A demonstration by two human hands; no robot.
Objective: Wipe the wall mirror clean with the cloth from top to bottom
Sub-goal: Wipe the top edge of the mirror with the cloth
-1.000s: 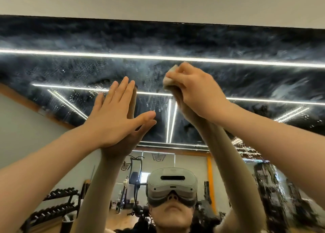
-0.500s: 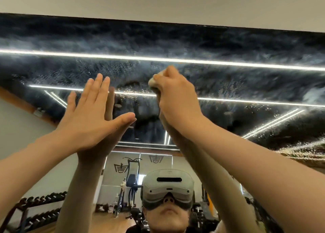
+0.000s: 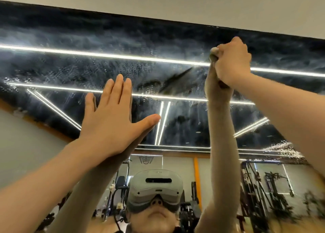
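Pale cloth (image 3: 213,51) in right hand (image 3: 232,62) presses mirror (image 3: 70,71) (smeared)

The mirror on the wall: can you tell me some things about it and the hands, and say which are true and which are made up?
1. The right hand grips the cloth against the mirror. True.
2. The left hand holds a spray bottle. False: it holds nothing and lies flat on the glass, fingers straight.
3. The cloth is near the mirror's bottom edge. False: it is close to the top edge.
4. The upper glass looks smeared and hazy. True.
5. The two hands touch each other. False: they are apart, the left one lower.
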